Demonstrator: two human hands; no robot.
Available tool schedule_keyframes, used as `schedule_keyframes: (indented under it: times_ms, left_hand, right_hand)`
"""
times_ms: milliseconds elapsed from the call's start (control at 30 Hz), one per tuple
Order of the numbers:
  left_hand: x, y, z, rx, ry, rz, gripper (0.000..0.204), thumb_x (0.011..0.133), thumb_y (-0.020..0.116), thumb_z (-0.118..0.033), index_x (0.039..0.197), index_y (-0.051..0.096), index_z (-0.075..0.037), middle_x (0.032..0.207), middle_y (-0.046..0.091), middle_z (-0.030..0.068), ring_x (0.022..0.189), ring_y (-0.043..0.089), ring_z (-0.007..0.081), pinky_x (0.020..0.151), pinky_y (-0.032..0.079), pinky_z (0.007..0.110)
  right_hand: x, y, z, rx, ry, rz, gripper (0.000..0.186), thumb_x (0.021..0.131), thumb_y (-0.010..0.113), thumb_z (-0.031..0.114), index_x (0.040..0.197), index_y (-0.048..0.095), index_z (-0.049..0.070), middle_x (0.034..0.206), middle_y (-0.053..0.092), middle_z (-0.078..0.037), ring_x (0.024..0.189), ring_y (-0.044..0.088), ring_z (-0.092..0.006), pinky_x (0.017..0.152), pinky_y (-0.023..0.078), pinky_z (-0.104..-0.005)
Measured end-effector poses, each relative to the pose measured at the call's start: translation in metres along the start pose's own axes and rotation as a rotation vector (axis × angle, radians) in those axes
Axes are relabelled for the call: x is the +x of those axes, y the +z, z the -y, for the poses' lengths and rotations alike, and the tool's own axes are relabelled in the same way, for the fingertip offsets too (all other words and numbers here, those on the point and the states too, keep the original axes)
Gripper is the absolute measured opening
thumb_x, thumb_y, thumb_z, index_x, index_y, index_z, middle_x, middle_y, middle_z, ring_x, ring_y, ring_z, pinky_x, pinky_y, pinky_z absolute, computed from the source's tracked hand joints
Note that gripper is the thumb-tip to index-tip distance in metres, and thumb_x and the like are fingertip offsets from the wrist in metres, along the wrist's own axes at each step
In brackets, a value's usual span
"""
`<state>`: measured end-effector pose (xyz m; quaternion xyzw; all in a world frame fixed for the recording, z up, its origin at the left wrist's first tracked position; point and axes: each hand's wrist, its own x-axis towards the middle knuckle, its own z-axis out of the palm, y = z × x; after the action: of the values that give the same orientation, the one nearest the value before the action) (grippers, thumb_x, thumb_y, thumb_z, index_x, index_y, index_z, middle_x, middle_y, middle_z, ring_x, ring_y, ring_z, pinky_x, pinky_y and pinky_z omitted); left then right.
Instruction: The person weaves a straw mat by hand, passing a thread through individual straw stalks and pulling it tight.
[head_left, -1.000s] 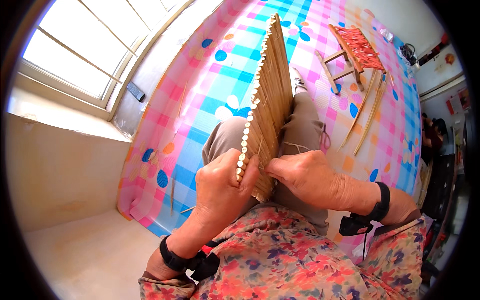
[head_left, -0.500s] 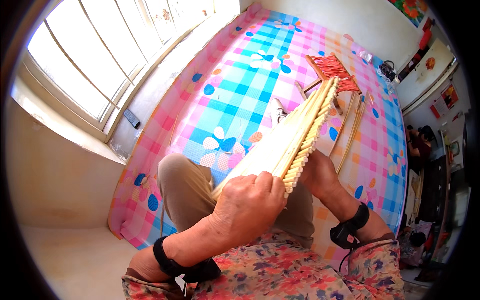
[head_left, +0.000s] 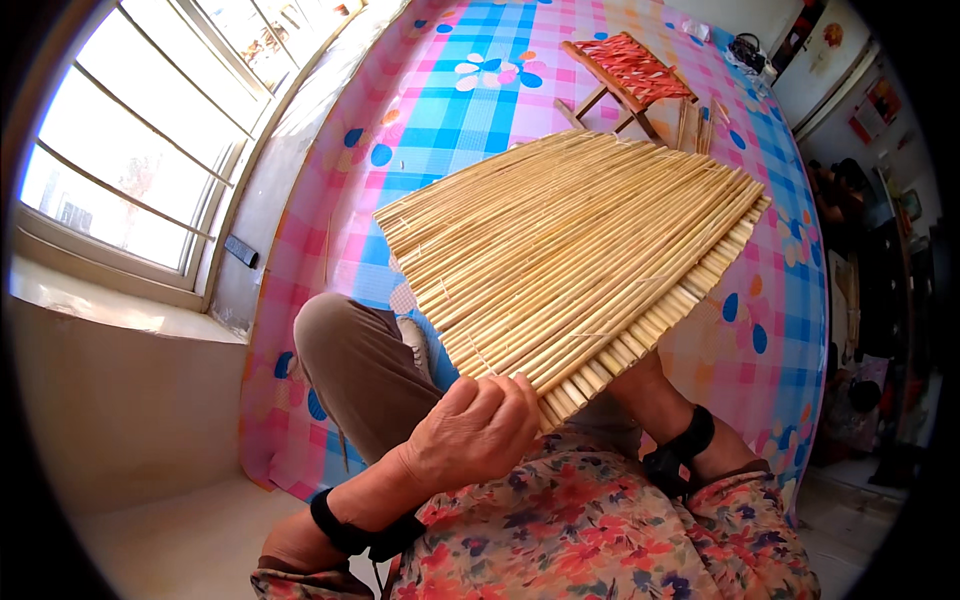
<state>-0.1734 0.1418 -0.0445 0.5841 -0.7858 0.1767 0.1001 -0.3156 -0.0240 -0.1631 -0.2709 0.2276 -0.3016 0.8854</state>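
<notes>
A mat of straw-coloured reed stalks (head_left: 560, 240), laid side by side and bound with thin thread, is spread in front of me above my lap. A second row of stalk ends shows along its near right edge, below the top layer. My left hand (head_left: 475, 425) is closed on the near corner, fingers over the top stalks. My right hand (head_left: 638, 383) reaches beneath the mat's right side; its fingers are hidden by the stalks.
A folding stool (head_left: 635, 70) with a red woven seat stands beyond the mat, with loose stalks (head_left: 695, 125) beside it. A remote control (head_left: 241, 251) lies on the sill by the barred window. Another person (head_left: 845, 195) is at the far right.
The mat has turned from nearly edge-on to lying with its broad face up. My left hand has shifted slightly left and down; my right hand is now mostly covered.
</notes>
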Motion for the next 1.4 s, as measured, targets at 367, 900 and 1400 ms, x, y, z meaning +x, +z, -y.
schedule_keyframes:
  times_ms: [367, 900, 1400]
  left_hand:
    - [-0.016, 0.022, -0.011, -0.073, 0.003, -0.100, 0.023, 0.077, 0.057, -0.012, 0.093, 0.061, 0.003, 0.083, 0.054, 0.0084, 0.074, 0.053, 0.0162, 0.061, 0.041, 0.025]
    - [-0.029, 0.014, -0.007, -0.244, -0.092, -0.098, 0.025, 0.076, 0.064, -0.013, 0.096, 0.059, 0.001, 0.091, 0.058, 0.0109, 0.084, 0.055, 0.0212, 0.071, 0.046, 0.033]
    - [-0.030, 0.026, 0.004, -2.242, -1.506, -0.054, 0.048, 0.097, 0.044, -0.036, 0.122, 0.044, 0.005, 0.118, 0.056, 0.0142, 0.109, 0.056, 0.0234, 0.088, 0.049, 0.039]
  right_hand:
    - [-0.050, 0.023, 0.078, -0.138, 0.176, 0.010, 0.060, 0.091, 0.049, 0.043, 0.134, 0.036, 0.003, 0.130, 0.047, -0.012, 0.120, 0.046, -0.0268, 0.097, 0.040, -0.0450]
    - [-0.026, 0.038, 0.046, -0.062, 0.143, -0.191, 0.047, 0.087, 0.058, 0.010, 0.130, 0.039, 0.004, 0.121, 0.052, -0.009, 0.114, 0.050, -0.0228, 0.100, 0.042, -0.0406]
    - [-0.026, 0.035, 0.032, -0.054, 0.111, -0.199, 0.045, 0.087, 0.058, 0.011, 0.129, 0.042, 0.008, 0.120, 0.052, -0.005, 0.112, 0.051, -0.0196, 0.098, 0.043, -0.0369]
